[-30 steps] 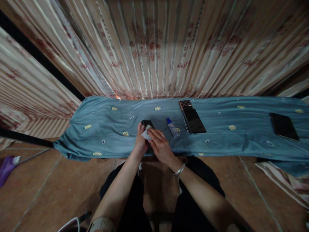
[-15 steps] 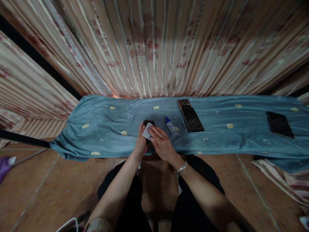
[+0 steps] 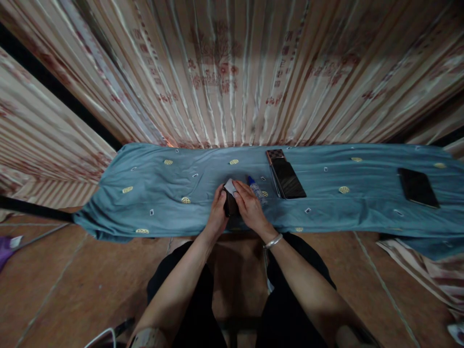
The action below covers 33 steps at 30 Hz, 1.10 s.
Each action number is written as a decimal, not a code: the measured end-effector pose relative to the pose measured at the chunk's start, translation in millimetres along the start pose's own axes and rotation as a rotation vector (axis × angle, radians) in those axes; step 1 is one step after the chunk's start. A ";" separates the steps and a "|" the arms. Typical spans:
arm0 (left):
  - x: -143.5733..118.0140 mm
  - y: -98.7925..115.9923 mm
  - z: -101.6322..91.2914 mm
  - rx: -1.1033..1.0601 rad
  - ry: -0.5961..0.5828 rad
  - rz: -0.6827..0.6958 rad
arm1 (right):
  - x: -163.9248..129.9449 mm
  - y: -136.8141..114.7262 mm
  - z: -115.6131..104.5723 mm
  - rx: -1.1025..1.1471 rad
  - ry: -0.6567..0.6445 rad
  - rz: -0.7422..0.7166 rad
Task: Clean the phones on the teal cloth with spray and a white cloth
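A small, dark, box-shaped object (image 3: pixel 231 207) with straight edges is held up over the bench, near its front edge. The left hand (image 3: pixel 216 211) is clamped along its side; the right hand (image 3: pixel 250 205) has its fingers closed on a thin, pale cloth (image 3: pixel 229 186), soft and creased to a point, pressed to the object's far end. The two hands nearly meet around it.

Beneath lies a blue-green cover (image 3: pixel 163 186) — smooth, loosely wrinkled fabric with yellow oval prints. At 2 o'clock from the object, partly behind the right hand, is a clear, slim bottle (image 3: pixel 256 189) with a blue cap (image 3: pixel 251 180); its contents are too blurred to tell. Farther out at 2 o'clock, a glossy black slab (image 3: pixel 289 179) overlaps a checkered, copper-edged piece (image 3: pixel 276 154). Well apart at 3 o'clock rests a flat, dark rectangle (image 3: pixel 418 187) with rounded corners. At 12 o'clock hangs a pleated, striped curtain (image 3: pixel 224 72) printed in red.
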State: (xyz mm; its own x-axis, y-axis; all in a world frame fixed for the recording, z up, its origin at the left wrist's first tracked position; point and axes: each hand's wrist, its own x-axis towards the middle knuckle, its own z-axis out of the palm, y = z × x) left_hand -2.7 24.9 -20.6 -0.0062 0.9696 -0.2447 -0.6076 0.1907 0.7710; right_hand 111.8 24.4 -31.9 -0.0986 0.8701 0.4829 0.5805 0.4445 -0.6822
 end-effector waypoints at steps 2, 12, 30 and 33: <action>0.7 0.6 -0.2 -0.004 0.006 0.010 | 0.3 4.7 1.9 0.043 0.020 0.049; 6.0 3.9 -0.3 -0.030 0.076 0.063 | -8.1 0.3 7.0 0.151 -0.007 0.209; 15.3 12.7 -3.0 -0.178 0.201 -0.026 | -17.9 -11.5 1.9 0.233 -0.036 0.153; 19.8 18.8 -6.1 -0.178 0.230 -0.086 | -21.8 -16.1 -0.1 0.236 -0.062 0.131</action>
State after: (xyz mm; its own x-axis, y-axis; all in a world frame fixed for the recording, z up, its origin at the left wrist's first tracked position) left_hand -19.1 46.7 -14.5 -0.1162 0.8867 -0.4475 -0.7434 0.2211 0.6312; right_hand 104.7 -1.7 -31.4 -0.0889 0.9317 0.3521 0.3882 0.3579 -0.8492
